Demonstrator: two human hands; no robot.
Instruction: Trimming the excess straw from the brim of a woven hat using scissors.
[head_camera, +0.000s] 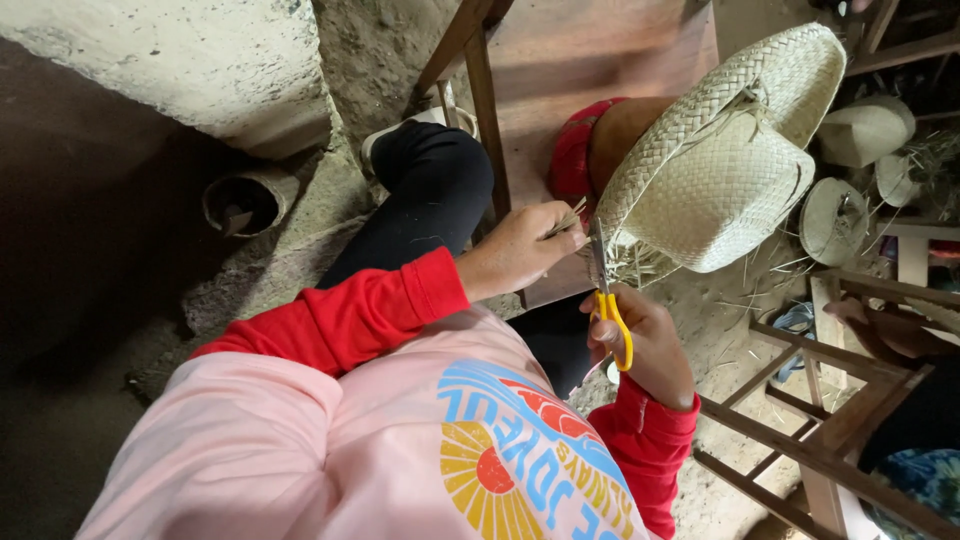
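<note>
A pale woven straw hat (725, 150) rests on a wooden table (590, 60), over a brown and red rounded form (600, 145). My left hand (520, 250) pinches loose straw ends (568, 222) at the hat's brim edge. My right hand (650, 345) grips yellow-handled scissors (608, 300), whose blades point up at those straw ends beside the brim. Both my sleeves are red.
Several other woven straw pieces (850, 170) lie at the right on the dirt floor. A wooden chair frame (830, 440) stands at lower right, with another person's hand (880, 325) on it. A pipe opening (245, 200) sits in the floor at left.
</note>
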